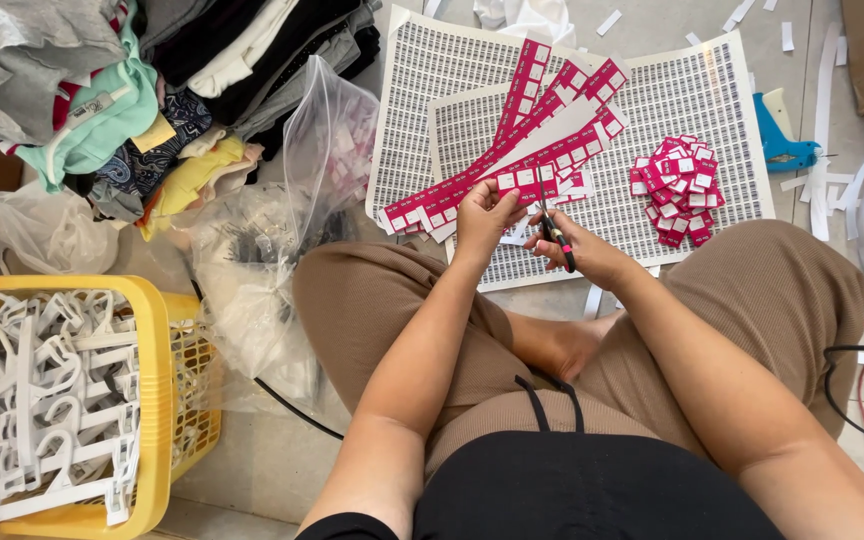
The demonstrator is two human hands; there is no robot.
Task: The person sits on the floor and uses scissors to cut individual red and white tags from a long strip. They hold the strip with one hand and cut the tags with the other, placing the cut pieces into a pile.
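On the floor, a person sits cross-legged, seen from above. Left hand (484, 215) pinches a pink tag strip (527, 176) near its middle, fingers closed on it. Right hand (577, 250) grips scissors (553, 228), fingers wrapped round the dark handles; blades point up at the strip's lower edge, just right of the left thumb. Whether the blades touch the strip cannot be told.

More pink strips (512, 130) lie fanned beneath and beyond the held one, across white printed sheets (652, 110) spread on the floor. A heap of cut pink tags (674, 188) rests on the sheets, right of the hands and apart from them. A blue tagging gun (782, 150) lies past the sheets' right edge, among loose white paper strips (832, 190).

Left of the person: a clear plastic bag (282, 220), a pile of folded clothes (132, 90) above it, and a yellow basket (157, 400) holding white hangers (42, 400). A black cable (857, 400) loops by the right knee.
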